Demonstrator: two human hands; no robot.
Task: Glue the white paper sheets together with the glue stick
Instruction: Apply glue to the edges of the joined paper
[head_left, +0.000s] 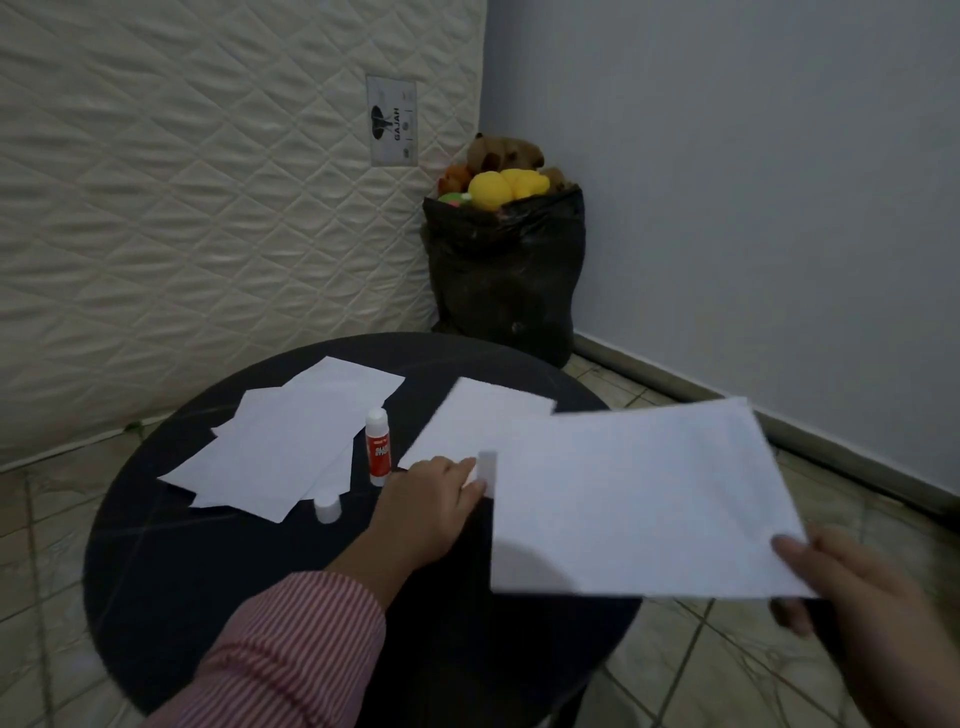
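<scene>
A large white sheet (634, 499) hangs tilted above the right side of the round dark table (171, 561). My right hand (852, 587) pinches its near right corner, and my left hand (436, 504) grips its left edge. Under it a second white sheet (467, 426) lies flat on the table. The glue stick (377, 447), white with a red label, stands upright and uncapped at the table's middle. Its white cap (328, 508) sits just in front of it. A loose pile of white sheets (291, 441) lies on the table's left half.
A quilted mattress (182, 182) leans against the wall behind the table. A black bag (504, 275) stuffed with soft toys stands in the corner. Tiled floor (727, 675) surrounds the table, with a grey wall to the right.
</scene>
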